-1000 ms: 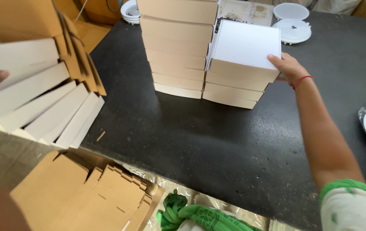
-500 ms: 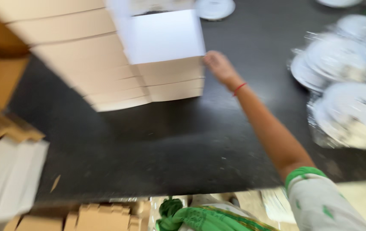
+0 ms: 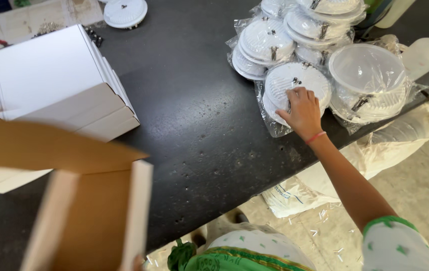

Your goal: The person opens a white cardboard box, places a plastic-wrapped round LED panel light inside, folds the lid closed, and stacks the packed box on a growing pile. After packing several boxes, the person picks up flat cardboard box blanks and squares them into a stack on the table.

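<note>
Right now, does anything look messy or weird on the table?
Yes. The bagged white discs lie in a loose heap at the table's edge, some tilted on others, and one bag sticks out past the rim. The right hand rests on one disc.

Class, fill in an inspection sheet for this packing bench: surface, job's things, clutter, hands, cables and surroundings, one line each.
Surface: dark worktop, speckled, bare in the middle.
Job's things: bagged white round fittings heaped at the right edge; the right hand rests on the nearest fitting. An open brown carton is close to the camera at lower left.
Clutter: stacked white boxes at left; a loose white disc at the top; two white bottles at far right.
Hands: right hand, red wrist thread, fingers on the fitting's wrap. Left hand: only a fingertip shows under the carton; grip cannot be told.
Cables: nothing seen.
Surroundings: pale sack and scattered scraps on the floor.
</note>
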Demonstrator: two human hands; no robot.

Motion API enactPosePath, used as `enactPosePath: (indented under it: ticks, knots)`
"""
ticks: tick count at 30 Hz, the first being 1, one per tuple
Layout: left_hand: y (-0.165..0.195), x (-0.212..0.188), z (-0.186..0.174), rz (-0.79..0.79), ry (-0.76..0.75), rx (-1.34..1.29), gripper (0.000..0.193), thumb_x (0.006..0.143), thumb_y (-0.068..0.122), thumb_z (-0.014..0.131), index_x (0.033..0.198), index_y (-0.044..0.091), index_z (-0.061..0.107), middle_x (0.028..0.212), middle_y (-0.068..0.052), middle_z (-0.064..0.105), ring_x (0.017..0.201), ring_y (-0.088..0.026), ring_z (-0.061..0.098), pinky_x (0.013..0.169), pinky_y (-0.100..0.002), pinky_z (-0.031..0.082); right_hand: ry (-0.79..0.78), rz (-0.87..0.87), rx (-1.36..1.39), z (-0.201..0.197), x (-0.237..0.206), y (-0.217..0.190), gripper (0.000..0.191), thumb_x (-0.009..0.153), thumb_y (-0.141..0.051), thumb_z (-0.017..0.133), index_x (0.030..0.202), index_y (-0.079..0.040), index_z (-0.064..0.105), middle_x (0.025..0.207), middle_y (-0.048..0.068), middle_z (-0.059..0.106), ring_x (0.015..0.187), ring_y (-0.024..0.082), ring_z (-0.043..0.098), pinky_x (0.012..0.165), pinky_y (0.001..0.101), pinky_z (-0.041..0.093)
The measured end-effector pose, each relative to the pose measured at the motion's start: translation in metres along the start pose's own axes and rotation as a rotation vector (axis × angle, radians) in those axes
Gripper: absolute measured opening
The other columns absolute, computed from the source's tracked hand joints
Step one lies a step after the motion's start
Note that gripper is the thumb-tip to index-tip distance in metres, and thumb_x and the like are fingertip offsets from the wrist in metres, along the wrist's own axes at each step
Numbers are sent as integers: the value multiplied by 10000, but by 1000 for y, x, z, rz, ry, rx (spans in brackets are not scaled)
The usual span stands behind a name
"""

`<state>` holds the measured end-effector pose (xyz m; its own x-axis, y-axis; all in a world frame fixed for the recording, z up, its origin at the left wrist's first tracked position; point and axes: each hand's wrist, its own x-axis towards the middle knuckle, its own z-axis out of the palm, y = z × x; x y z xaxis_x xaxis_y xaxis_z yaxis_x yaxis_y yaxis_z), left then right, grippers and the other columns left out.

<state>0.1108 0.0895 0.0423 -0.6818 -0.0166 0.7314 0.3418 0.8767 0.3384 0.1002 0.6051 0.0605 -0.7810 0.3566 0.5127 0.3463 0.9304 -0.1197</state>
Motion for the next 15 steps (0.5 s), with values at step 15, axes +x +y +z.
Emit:
enactPosePath:
  ticks: [15]
  knots:
    - [122, -34, 114, -8, -486, -454, 211, 968, 206, 686, 1141, 86, 701, 959, -103, 693, 958, -320, 640, 912, -465, 452, -717, 180, 660, -127, 12, -25, 586, 719, -211, 846, 1284, -112, 726, 1093, 97, 787, 988, 209, 722, 868, 378, 572]
